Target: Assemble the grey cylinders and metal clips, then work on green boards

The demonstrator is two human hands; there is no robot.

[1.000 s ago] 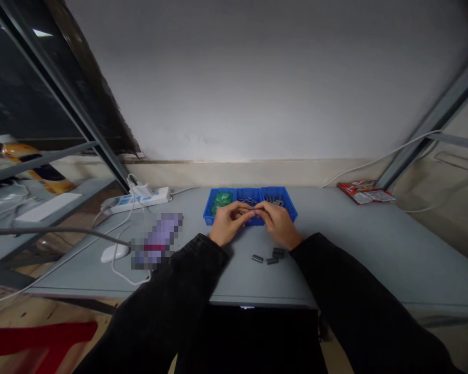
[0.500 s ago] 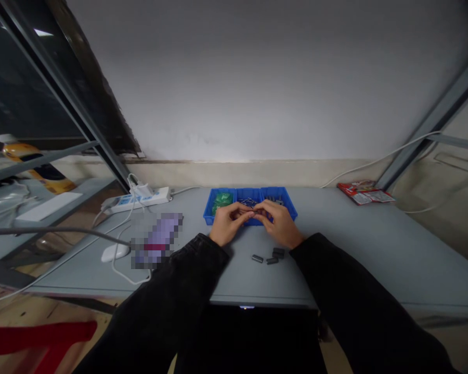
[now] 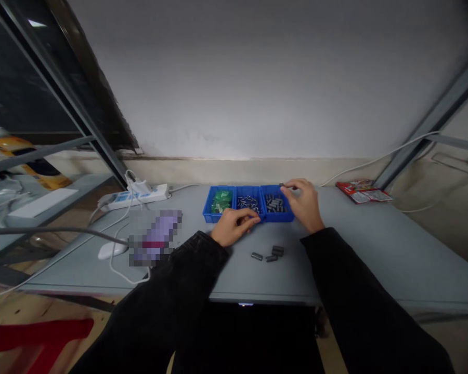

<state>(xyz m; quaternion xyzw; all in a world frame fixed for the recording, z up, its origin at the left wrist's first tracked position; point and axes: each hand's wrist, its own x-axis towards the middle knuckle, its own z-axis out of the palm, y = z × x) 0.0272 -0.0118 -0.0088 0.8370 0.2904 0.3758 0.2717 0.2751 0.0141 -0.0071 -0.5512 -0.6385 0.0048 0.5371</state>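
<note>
Three joined blue bins stand near the wall: the left bin (image 3: 207,210) holds green pieces, the middle bin (image 3: 249,188) small metal pins, the right bin (image 3: 281,216) dark grey cylinders. My left hand (image 3: 234,225) is at the front of the middle bin, thumb and fingers pinched; what it holds, if anything, is too small to name. Over the back right of the right bin, my right hand (image 3: 304,203) pinches a small dark cylinder (image 3: 282,185) between thumb and forefinger. Several dark cylinders (image 3: 272,257) lie on the table in front of the bins.
A blurred purple item (image 3: 161,234), a white mouse (image 3: 111,250) and cables lie at the left. Behind them is a power strip (image 3: 144,195). A red packet (image 3: 364,191) rests at the back right. A bottle (image 3: 31,161) leans on the far left.
The two hands have come apart. My right hand has moved right and up to the right bin, now with a dark cylinder in its fingertips. My left hand stays near the middle bin.
</note>
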